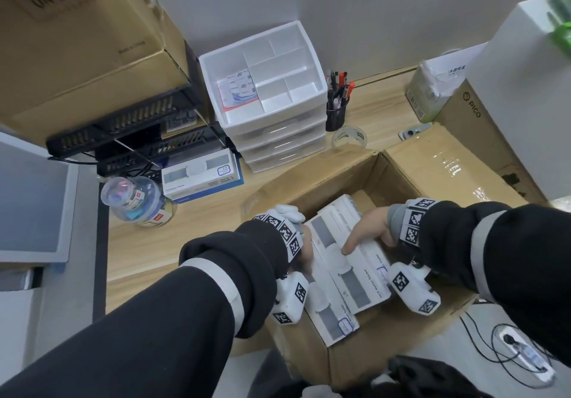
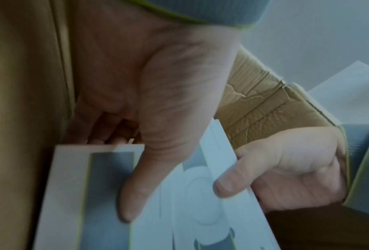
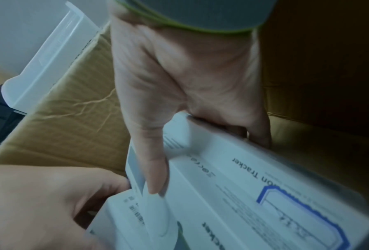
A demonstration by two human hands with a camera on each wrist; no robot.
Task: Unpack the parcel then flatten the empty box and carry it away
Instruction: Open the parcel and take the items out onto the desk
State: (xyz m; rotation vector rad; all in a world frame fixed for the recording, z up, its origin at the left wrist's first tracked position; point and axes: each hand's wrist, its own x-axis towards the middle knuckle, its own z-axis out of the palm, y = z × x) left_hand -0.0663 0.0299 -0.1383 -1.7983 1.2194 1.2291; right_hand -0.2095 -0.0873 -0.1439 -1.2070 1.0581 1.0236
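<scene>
We found the open cardboard parcel (image 1: 312, 187) on the wooden desk (image 1: 173, 237), in front of the white drawer unit (image 1: 265, 95). Inside it lay several white product boxes (image 1: 343, 261), side by side and tilted, their near ends raised toward the parcel's near wall. Our left hand (image 1: 304, 252) gripped the left edge of the boxes, thumb (image 2: 136, 184) pressed flat on top, the other fingers curled under. Our right hand (image 1: 370, 227) held the right edge likewise, thumb (image 3: 156, 162) on top and fingers tucked beneath. Left of the parcel, a matching white box (image 1: 200, 175) lay on the desk, beside a clear jar (image 1: 136, 200). Behind the parcel we saw a pen cup (image 1: 336, 110).
</scene>
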